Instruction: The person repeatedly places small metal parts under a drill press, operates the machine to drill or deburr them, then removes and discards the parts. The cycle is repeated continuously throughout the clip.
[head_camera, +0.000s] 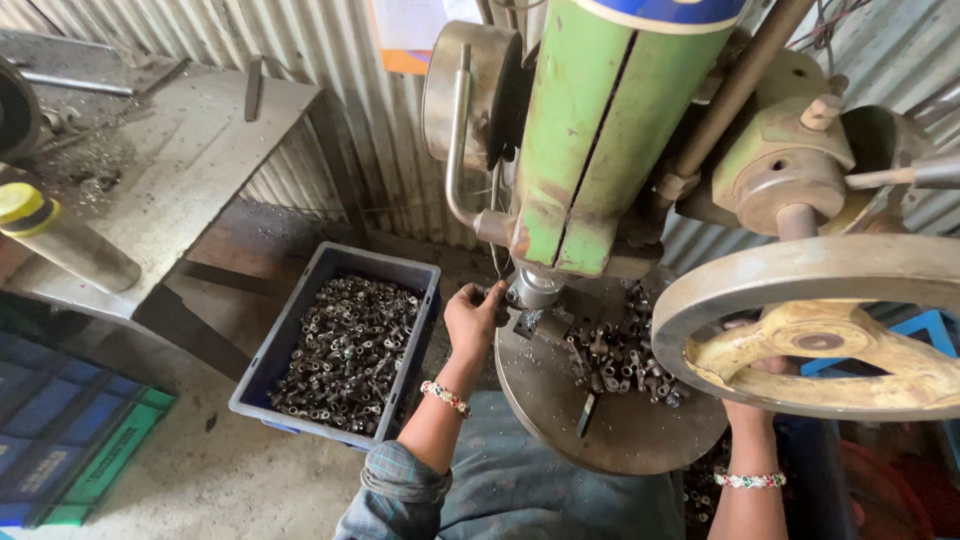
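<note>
So the left hand (472, 318) had its grip pinched on a small metal part (497, 292) right under the press ram (535, 288), seating it, while the right hand (752, 385), grip hidden behind the handwheel (815, 325), probably needed to crank next.

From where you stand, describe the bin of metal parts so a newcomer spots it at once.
Start at the green press and drop to the floor on its left side. There sits a blue-grey plastic crate, beside the left hand, heaped with small dark metal pieces. The flat blue and green crates nearby hold none.
</note>
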